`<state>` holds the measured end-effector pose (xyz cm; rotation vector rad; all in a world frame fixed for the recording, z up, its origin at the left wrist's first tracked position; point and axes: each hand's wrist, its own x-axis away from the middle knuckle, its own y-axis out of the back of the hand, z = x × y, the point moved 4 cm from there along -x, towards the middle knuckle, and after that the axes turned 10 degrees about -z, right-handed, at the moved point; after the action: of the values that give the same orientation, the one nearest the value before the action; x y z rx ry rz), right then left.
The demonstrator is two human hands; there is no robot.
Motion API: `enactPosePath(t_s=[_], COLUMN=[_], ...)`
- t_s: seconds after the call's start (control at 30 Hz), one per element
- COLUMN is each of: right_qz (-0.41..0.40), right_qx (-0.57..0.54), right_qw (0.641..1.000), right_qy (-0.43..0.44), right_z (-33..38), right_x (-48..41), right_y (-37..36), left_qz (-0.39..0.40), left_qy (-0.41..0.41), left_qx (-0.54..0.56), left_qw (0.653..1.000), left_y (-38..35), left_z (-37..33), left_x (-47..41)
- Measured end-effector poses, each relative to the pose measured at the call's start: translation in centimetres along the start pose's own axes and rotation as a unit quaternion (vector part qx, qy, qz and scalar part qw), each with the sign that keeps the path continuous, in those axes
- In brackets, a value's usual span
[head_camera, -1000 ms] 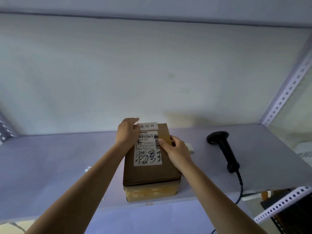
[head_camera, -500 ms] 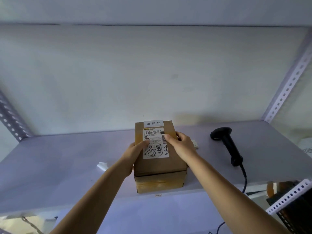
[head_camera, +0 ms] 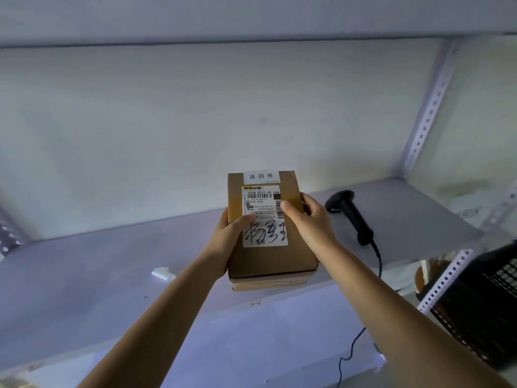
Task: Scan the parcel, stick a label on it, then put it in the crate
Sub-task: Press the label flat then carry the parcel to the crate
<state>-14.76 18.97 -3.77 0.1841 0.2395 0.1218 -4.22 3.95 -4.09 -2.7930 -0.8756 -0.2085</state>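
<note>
A brown cardboard parcel [head_camera: 272, 259] is held between both hands, tilted up above the shelf's front edge. It carries a white shipping label [head_camera: 264, 217] with barcodes and black handwriting, and a small white sticker [head_camera: 261, 177] with three characters at its far end. My left hand [head_camera: 228, 233] grips its left side, thumb on the label. My right hand [head_camera: 309, 219] grips its right side, thumb on the barcode. A black crate [head_camera: 481, 309] shows at the lower right, below the shelf.
A black corded barcode scanner [head_camera: 349, 214] lies on the grey shelf [head_camera: 84, 275] to the right of the parcel, its cable hanging over the front edge. A small white scrap [head_camera: 162, 273] lies left of my arm. Perforated metal uprights [head_camera: 428, 107] frame the shelf.
My left hand left the sticker at the parcel's far end and took the left side. Both hands have lifted the parcel off the shelf, tilting its top toward me.
</note>
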Motion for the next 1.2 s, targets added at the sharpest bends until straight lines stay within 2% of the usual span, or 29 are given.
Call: enactPosePath(t_s=[0.27,0.37,0.47,0.53,0.67,0.8,1.0,1.2], right_qz=[-0.129,-0.197,-0.261,-0.300,-0.367,-0.424,-0.463,-0.489], right_qx=[-0.008,-0.009,-0.005,-0.006,-0.023,-0.002,-0.008,-0.036], right_qw=[0.992,0.980,0.965,0.953,0.929,0.904,0.884,0.870], right_qy=[-0.003,-0.010,-0.027,-0.044,-0.049,-0.060,-0.065,-0.056], right_z=[-0.6,-1.1,-1.7,-2.5,-3.6,-4.6,-6.1,-7.9], right_x=[1.5,2.7,4.4,5.9,9.9,13.9,18.8,21.7], right_y=[11.5,17.3,23.1,27.8,36.7,45.2,56.3,63.9], left_qz=[0.070,0.120,0.190,0.241,0.304,0.370,0.407,0.436], left_qy=[0.001,0.001,0.015,0.016,-0.012,0.006,0.047,0.056], left_qx=[-0.011,-0.014,0.016,-0.003,-0.036,-0.035,-0.035,-0.043], left_qw=[0.997,0.993,0.981,0.971,0.952,0.928,0.912,0.897], left_y=[-9.9,-15.1,-20.6,-24.8,-32.8,-40.5,-49.5,-56.1], left_z=[1.5,2.8,4.1,5.3,7.9,10.4,13.9,16.3], left_x=[1.5,2.8,4.6,6.6,11.5,17.4,25.3,30.4])
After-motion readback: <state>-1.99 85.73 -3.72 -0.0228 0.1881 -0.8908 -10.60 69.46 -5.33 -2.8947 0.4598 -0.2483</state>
